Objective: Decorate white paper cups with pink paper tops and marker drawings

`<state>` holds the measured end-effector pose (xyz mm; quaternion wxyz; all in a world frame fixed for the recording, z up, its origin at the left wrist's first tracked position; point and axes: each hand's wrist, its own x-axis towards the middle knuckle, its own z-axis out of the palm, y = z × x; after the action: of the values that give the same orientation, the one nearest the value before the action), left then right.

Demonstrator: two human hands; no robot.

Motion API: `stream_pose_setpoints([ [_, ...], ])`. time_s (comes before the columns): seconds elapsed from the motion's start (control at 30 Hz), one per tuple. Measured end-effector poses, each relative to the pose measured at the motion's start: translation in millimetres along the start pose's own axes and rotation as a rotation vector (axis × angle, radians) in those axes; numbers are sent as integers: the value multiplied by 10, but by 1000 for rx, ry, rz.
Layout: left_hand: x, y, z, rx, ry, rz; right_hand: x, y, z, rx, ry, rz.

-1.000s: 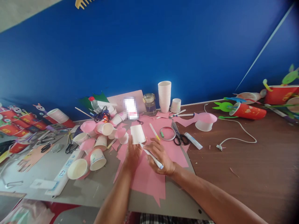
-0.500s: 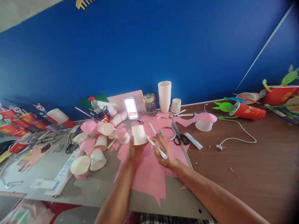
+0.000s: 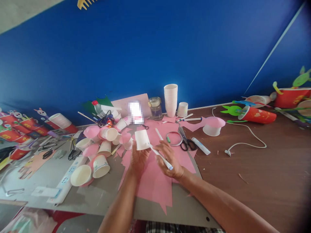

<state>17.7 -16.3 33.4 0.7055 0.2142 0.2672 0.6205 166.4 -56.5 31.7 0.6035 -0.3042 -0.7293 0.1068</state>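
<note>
The white paper cup (image 3: pixel 142 139) was upside down in the left hand (image 3: pixel 139 157), whose fingers were wrapped around it from below. The right hand (image 3: pixel 169 159) gripped a white marker (image 3: pixel 161 157), its tip touching the cup's side. Under the cup lay pink paper (image 3: pixel 155 181). Right of the cup lay a tape ring (image 3: pixel 174 138) and scissors (image 3: pixel 186 141).

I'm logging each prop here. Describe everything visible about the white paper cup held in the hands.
The small white paper cup is plain, unprinted and looks like thin card. It is held upside down, slightly tilted, above the pink paper sheet. The left hand grips it from below; the tip of the white marker pen in the right hand meets its side.
</note>
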Motion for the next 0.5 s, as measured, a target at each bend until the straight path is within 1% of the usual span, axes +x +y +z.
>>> stream_pose_setpoints([
  [0.1, -4, -1, 22, -16, -48, -22, -7, 71, -11, -17, 32, 67],
  [0.2, -18, -1, 34, -8, -68, -38, -17, 109, -8, -7, 22, 84],
  [0.33, -31, 2, 42, 9, -43, -39, -19, 87, -4, 4, -2, 77],
  [0.5, -7, 24, 51, 26, -4, -35, -10, 3, -5, 32, -36, 48],
])
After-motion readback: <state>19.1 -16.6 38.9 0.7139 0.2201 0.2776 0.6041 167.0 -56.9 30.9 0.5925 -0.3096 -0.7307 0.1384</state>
